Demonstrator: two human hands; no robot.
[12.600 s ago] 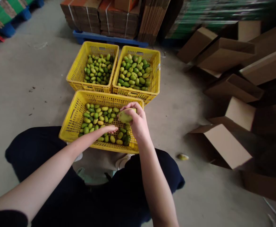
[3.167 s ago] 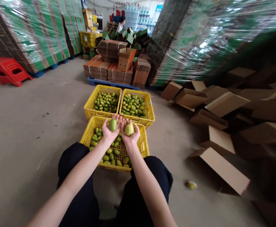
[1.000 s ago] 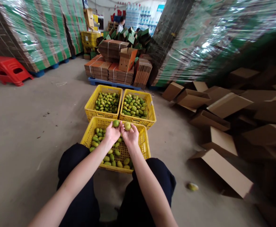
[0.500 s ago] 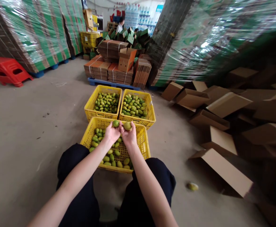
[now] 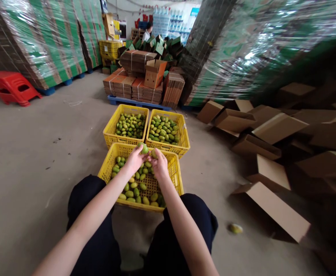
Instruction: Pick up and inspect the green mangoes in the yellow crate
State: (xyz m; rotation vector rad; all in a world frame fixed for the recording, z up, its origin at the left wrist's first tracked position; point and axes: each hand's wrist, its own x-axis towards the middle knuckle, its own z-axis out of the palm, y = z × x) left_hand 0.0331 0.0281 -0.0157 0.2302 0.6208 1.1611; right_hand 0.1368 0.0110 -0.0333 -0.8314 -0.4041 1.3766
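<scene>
My left hand (image 5: pixel 135 160) holds a green mango (image 5: pixel 143 148) between thumb and fingers. Close beside it, my right hand (image 5: pixel 160 165) grips a duller, yellowish-green mango (image 5: pixel 154 153), partly hidden by the fingers. Both hands are above the far part of the near yellow crate (image 5: pixel 174 168), between my knees. Loose mangoes (image 5: pixel 136 191) lie in that crate, with bare slatted floor showing among them. Behind it stand two more yellow crates, the left one (image 5: pixel 109 128) and the right one (image 5: pixel 184 134), both holding many mangoes.
One mango (image 5: pixel 235 229) lies on the floor at the right. Open cardboard boxes (image 5: pixel 279 207) are heaped along the right side. Flattened cartons (image 5: pixel 147 92) sit on a blue pallet ahead. At left are a red stool (image 5: pixel 14 87) and wrapped stacks (image 5: pixel 53 42). A person (image 5: pixel 147 32) is far back.
My left hand has tilted its mango up and slightly right. The right hand has turned inward, its fingers now covering more of its mango. Both mangoes stay held.
</scene>
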